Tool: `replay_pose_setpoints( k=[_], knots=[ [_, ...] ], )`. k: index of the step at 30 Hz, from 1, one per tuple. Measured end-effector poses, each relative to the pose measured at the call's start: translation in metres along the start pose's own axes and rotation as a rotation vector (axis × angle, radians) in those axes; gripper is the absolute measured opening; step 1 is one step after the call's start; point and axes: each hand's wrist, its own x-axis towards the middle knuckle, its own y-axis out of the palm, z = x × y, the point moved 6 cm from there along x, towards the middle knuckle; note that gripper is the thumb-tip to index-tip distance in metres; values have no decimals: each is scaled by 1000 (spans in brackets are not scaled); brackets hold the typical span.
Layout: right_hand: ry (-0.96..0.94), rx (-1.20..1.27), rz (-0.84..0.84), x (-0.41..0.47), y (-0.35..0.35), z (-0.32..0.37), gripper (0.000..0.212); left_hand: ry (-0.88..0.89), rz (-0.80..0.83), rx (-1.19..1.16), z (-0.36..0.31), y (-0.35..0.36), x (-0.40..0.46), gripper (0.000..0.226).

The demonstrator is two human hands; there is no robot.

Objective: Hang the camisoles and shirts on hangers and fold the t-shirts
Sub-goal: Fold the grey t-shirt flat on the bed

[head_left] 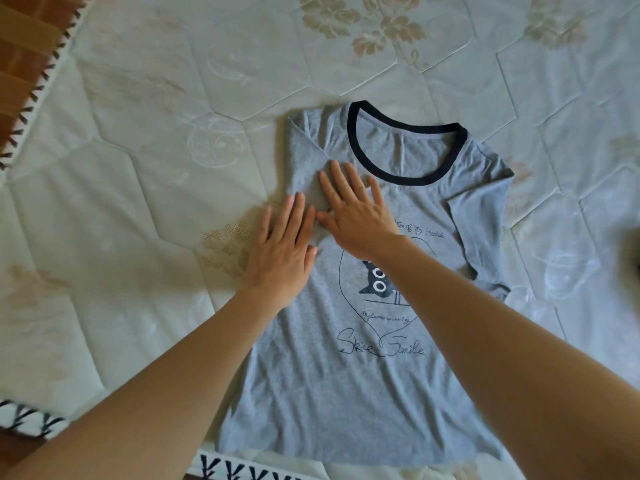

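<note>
Left hand: flat, fingers straight and together, pressing the t-shirt's left edge, fingertips by the folded-in sleeve.
Right hand: flat, fingers spread, palm down on the chest just left of the collar, touching the left hand.
T-shirt: grey, front up, dark collar at the far end, hem near; left sleeve folded inward, right sleeve lying out.
Print: cat drawing with script lettering, partly under the right forearm.
Mattress: pale quilted, floral pattern, under the shirt.
</note>
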Motion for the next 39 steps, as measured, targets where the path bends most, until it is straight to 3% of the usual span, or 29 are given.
replay_pose_setpoints(
  k=[9, 19, 26, 30, 34, 36, 39],
  knots=[
    [33, 96, -21, -113, 56, -15, 71, 251, 51, -1, -60, 11, -79, 71],
    [9, 168, -93, -238, 112, 4, 70, 388, 170, 33, -108, 15, -163, 67],
    [-24, 184, -83, -314, 146, 21, 95, 419, 236, 51, -137, 23, -222, 85],
    [-200, 110, -93, -350, 169, 23, 82, 467, 226, 22, -144, 27, -242, 74],
    [-296, 25, -212, -364, 177, 20, 51, 517, 166, 29, -149, 24, -244, 61],
    [-295, -9, -248, -364, 175, 19, 43, 509, 134, 26, -150, 20, -242, 65],
    [-254, -22, -241, -361, 170, 22, 52, 473, 95, 11, -150, 13, -235, 87]
  ],
)
